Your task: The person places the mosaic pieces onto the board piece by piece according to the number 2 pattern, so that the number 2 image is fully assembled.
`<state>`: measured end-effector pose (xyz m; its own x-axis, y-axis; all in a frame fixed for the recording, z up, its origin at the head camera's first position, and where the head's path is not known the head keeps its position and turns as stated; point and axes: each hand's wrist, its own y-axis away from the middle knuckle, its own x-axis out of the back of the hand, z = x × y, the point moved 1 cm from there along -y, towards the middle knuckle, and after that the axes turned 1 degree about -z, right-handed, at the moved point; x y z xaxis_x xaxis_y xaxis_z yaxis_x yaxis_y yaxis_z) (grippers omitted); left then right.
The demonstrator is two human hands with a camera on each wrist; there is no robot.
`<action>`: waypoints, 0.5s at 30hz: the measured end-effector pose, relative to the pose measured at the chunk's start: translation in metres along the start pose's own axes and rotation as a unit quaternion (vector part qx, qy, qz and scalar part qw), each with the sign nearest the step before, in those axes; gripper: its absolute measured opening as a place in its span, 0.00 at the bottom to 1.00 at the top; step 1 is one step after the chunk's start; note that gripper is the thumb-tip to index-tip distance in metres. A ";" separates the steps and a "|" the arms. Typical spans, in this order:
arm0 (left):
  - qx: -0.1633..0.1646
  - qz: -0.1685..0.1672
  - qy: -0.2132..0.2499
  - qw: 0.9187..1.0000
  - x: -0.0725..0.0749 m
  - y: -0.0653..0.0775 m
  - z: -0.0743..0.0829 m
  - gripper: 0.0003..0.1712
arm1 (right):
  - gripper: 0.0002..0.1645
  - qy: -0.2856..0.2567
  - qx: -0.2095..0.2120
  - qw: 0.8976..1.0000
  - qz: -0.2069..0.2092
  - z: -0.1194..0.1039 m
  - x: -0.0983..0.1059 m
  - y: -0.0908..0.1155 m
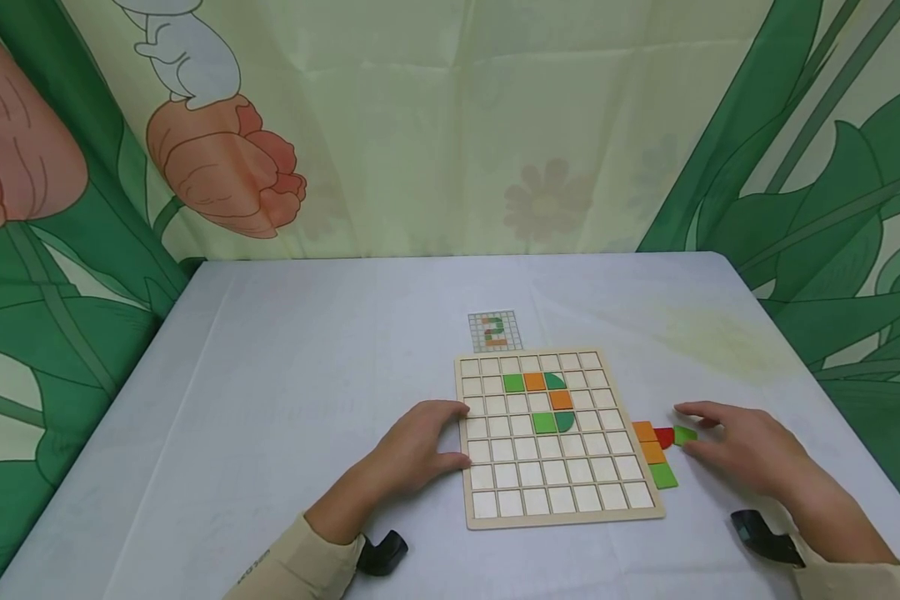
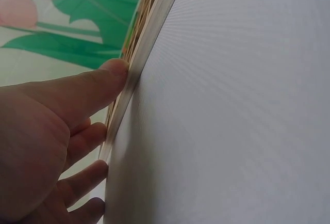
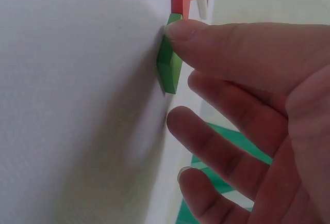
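Note:
A wooden grid board lies on the table. My left hand touches its left edge with thumb and fingertips; in the left wrist view the thumb rests against the wooden rim. On the grid sit a light green square, an orange square, a dark green quarter-round tile and several more below. Right of the board, my right hand is at a green tile. Its thumb touches that tile in the right wrist view, while the index finger looks apart from it.
Against the board's right side lie orange tiles, a red tile and a light green square. A small pattern card lies behind the board. White cloth covers the table, and a printed curtain hangs behind.

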<state>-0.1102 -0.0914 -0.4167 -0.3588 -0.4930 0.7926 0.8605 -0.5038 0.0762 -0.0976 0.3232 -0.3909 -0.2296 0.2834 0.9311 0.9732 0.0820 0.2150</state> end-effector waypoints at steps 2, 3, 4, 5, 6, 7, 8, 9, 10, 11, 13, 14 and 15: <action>0.001 0.000 0.001 1.000 0.000 0.000 0.000 0.36 | 0.32 0.001 -0.001 1.000 0.004 0.001 -0.001 0.000; 0.001 0.000 0.001 1.000 0.000 0.000 0.000 0.36 | 0.31 0.001 0.000 1.000 0.006 0.001 -0.001 -0.001; 0.001 0.000 0.001 1.000 -0.001 0.000 -0.001 0.36 | 0.31 0.000 0.000 1.000 0.008 0.001 -0.001 -0.001; 0.001 0.000 0.001 1.000 -0.001 0.000 -0.001 0.36 | 0.30 -0.001 -0.001 1.000 0.009 0.001 -0.002 -0.001; 0.001 0.000 0.002 1.000 -0.001 0.000 -0.001 0.36 | 0.30 -0.002 -0.001 1.000 0.010 0.000 -0.002 -0.001; 0.001 0.000 0.001 1.000 -0.001 0.000 -0.001 0.36 | 0.30 -0.004 0.000 1.000 0.011 0.000 -0.002 -0.001; 0.001 0.000 0.001 1.000 -0.001 0.000 -0.001 0.36 | 0.30 -0.005 -0.001 1.000 0.011 0.000 -0.002 -0.001; 0.002 -0.001 0.001 1.000 -0.002 0.000 -0.002 0.36 | 0.29 -0.006 0.000 1.000 0.011 -0.001 -0.002 -0.001; 0.003 -0.001 0.001 1.000 -0.002 0.000 -0.002 0.37 | 0.29 -0.008 0.000 1.000 0.010 -0.001 -0.002 -0.001; 0.003 -0.002 0.002 1.000 -0.002 0.000 -0.002 0.37 | 0.29 -0.009 0.000 1.000 0.009 -0.001 -0.002 -0.002; 0.003 -0.001 0.000 1.000 -0.002 0.000 -0.002 0.37 | 0.29 -0.014 0.002 1.000 0.008 -0.002 -0.003 -0.002; 0.003 -0.001 0.000 1.000 -0.002 0.000 -0.002 0.37 | 0.29 -0.017 0.002 1.000 0.007 -0.003 -0.003 -0.002; 0.003 -0.001 0.000 1.000 -0.002 0.000 -0.002 0.36 | 0.29 -0.019 0.003 1.000 0.006 -0.004 -0.003 -0.002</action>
<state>-0.1101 -0.0920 -0.4191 -0.3614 -0.4923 0.7918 0.8617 -0.5009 0.0818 -0.0991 0.3183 -0.3935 -0.2180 0.3213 0.9215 0.9759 0.0846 0.2014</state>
